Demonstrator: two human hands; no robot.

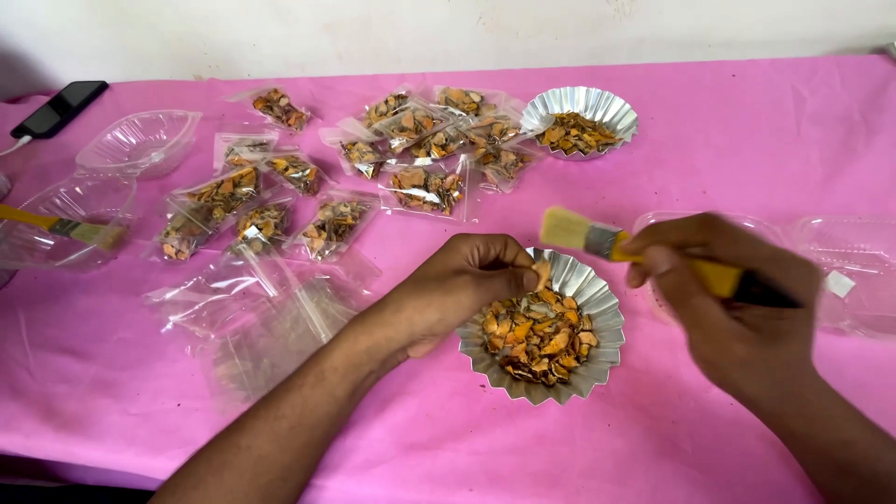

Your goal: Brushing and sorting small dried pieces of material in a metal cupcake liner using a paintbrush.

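Pinching one small orange dried chip over the fluted silver foil cup of orange chips on the pink tablecloth, the left hand faces the right hand, clenched around a yellow-handled flat paintbrush, with filled clear packets lying beyond.

A black phone lies at the upper left, clear plastic tubs just below it, filled clear packets across the upper centre, and a second foil cup beside them.

A pink-covered table is carrying two foil cups of orange chips, filled clear packets, empty bags, plastic trays and a phone.
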